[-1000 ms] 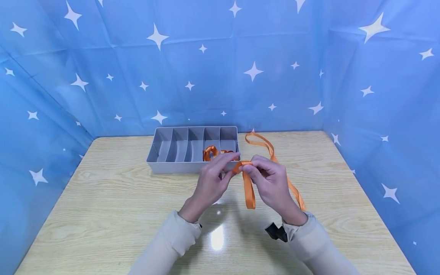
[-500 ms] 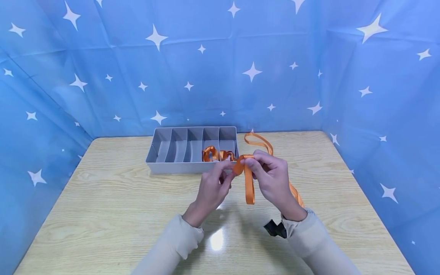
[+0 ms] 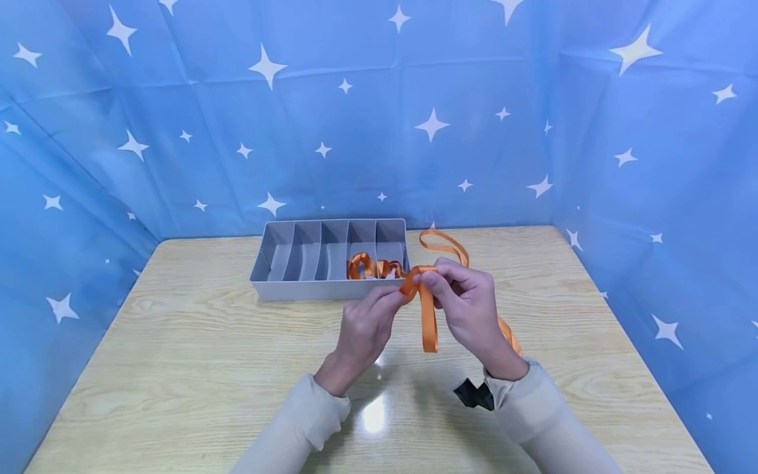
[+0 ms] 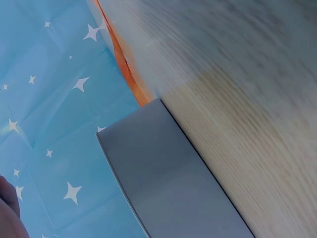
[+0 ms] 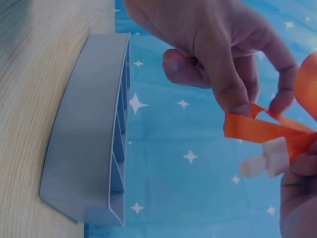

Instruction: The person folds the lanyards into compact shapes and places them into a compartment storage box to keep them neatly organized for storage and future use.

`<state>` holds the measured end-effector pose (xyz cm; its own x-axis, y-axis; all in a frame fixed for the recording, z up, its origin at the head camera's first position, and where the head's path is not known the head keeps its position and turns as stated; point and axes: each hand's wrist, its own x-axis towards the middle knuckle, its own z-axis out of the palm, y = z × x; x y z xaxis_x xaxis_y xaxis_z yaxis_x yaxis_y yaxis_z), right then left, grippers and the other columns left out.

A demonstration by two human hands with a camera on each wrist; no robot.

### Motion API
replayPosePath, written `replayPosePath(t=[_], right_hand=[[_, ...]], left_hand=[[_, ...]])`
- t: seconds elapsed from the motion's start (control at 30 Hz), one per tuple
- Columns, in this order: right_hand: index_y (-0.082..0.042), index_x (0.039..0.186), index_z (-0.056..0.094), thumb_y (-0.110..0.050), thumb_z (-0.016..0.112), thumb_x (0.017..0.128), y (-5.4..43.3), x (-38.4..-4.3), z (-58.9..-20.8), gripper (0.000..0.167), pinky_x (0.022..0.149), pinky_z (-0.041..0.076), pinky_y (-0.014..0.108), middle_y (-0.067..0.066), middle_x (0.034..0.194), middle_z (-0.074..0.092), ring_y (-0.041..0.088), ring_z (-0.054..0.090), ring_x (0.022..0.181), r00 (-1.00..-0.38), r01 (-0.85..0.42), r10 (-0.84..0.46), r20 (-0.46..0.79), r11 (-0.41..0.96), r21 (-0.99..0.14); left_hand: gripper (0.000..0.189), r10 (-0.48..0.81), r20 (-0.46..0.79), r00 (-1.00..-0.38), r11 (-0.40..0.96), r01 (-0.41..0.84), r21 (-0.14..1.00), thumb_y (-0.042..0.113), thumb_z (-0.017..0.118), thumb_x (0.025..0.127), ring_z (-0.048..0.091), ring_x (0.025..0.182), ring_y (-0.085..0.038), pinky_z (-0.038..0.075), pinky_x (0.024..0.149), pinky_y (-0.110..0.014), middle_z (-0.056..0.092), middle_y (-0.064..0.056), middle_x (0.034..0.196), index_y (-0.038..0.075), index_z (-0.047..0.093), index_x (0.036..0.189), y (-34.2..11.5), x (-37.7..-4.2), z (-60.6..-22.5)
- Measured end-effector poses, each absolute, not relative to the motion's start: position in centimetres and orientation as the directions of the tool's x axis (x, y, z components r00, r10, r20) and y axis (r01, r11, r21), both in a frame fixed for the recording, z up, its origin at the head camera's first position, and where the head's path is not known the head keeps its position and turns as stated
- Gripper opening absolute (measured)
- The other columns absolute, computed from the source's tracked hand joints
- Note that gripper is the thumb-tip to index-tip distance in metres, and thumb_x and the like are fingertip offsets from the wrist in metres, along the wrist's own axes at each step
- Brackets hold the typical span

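Both hands work on an orange lanyard (image 3: 429, 322), a flat ribbon strap, above the table in front of the box's right end. My right hand (image 3: 470, 306) pinches the folded strap between thumb and fingers, and a loop hangs below. My left hand (image 3: 364, 329) holds the left end of the loop at its fingertips. In the right wrist view the left hand (image 5: 213, 44) has fingertips at the strap's fold. A white plastic clip (image 5: 275, 157) sticks out of the strap beside the right hand (image 5: 299, 208). Only a sliver of the left hand (image 4: 10, 213) shows in the left wrist view.
A grey divided box (image 3: 314, 290) stands at the back of the wooden table (image 3: 177, 355). Coiled orange lanyards (image 3: 362, 265) lie in its two right compartments. The strap's long tail (image 3: 447, 240) lies on the table right of the box. A blue starry curtain (image 3: 355, 131) encloses the table.
My left hand's raised fingers have come down and curled in at the loop. Both hands lifted the lanyard slightly at first; my right hand has since stayed nearly still.
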<state>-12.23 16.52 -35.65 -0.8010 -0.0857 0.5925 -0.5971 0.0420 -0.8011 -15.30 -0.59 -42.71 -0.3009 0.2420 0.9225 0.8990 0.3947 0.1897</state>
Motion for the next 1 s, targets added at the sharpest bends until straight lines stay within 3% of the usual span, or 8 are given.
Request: replayPosePath(t=[0.1,0.27,0.47,0.63,0.77,1.0], right_hand=[[0.006,0.093,0.073,-0.011,0.062,0.098,16.53,-12.2,-35.69,0.02,0.044,0.034,0.026,0.003,0.066,0.046,0.014,0.04,0.051,-0.796,-0.603,-0.09,0.599,0.035,-0.797],[0.006,0.092,0.072,-0.01,0.062,0.098,16.52,-12.21,-35.89,0.02,0.045,0.034,0.026,0.004,0.066,0.046,0.014,0.04,0.052,-0.794,-0.605,-0.093,0.601,0.011,-0.796],[0.007,0.09,0.071,-0.009,0.063,0.098,16.46,-12.13,-36.03,0.019,0.045,0.034,0.026,0.004,0.066,0.045,0.014,0.041,0.051,-0.795,-0.601,-0.101,0.598,0.004,-0.799],[0.008,0.091,0.072,-0.008,0.062,0.098,16.29,-12.17,-36.01,0.019,0.045,0.034,0.026,0.005,0.067,0.048,0.016,0.041,0.051,-0.794,-0.602,-0.107,0.598,0.008,-0.798],[0.007,0.091,0.072,-0.011,0.062,0.098,16.19,-12.21,-36.0,0.022,0.045,0.035,0.026,0.005,0.069,0.051,0.018,0.041,0.052,-0.793,-0.603,-0.114,0.598,0.006,-0.798],[0.008,0.091,0.072,-0.012,0.063,0.098,16.05,-12.22,-35.84,0.023,0.046,0.036,0.026,0.004,0.068,0.051,0.016,0.042,0.054,-0.798,-0.596,-0.123,0.59,0.01,-0.803]], left_hand=[[0.013,0.232,0.93,-0.286,0.407,0.897,0.174,0.011,0.057,0.102,0.069,0.066,-0.015,0.041,0.046,-0.01,0.07,-0.007,0.091,0.005,0.069,0.102,-0.63,-15.22,-42.82],[0.014,0.247,0.931,-0.27,0.414,0.898,0.151,0.007,0.056,0.101,0.067,0.063,-0.014,0.048,0.05,-0.015,0.069,-0.006,0.087,0.004,0.068,0.094,-0.72,-15.03,-42.67],[0.01,0.276,0.912,-0.304,0.411,0.895,0.174,0.009,0.063,0.098,0.07,0.07,-0.015,0.045,0.051,-0.011,0.071,-0.006,0.091,0.003,0.072,0.099,-0.8,-15.13,-42.72],[0.016,0.294,0.899,-0.324,0.369,0.906,0.206,0.011,0.062,0.098,0.072,0.079,-0.017,0.053,0.065,-0.014,0.069,-0.009,0.095,-0.001,0.072,0.104,-0.85,-15.15,-42.77],[0.021,0.304,0.876,-0.375,0.278,0.914,0.295,0.011,0.058,0.1,0.071,0.085,-0.02,0.055,0.077,-0.019,0.067,-0.012,0.099,-0.005,0.072,0.106,-0.73,-15.02,-42.77],[0.024,0.316,0.793,-0.521,0.047,0.843,0.535,0.006,0.051,0.103,0.052,0.059,-0.009,0.049,0.06,-0.016,0.065,-0.016,0.102,-0.008,0.07,0.106,-0.68,-14.41,-42.57]])
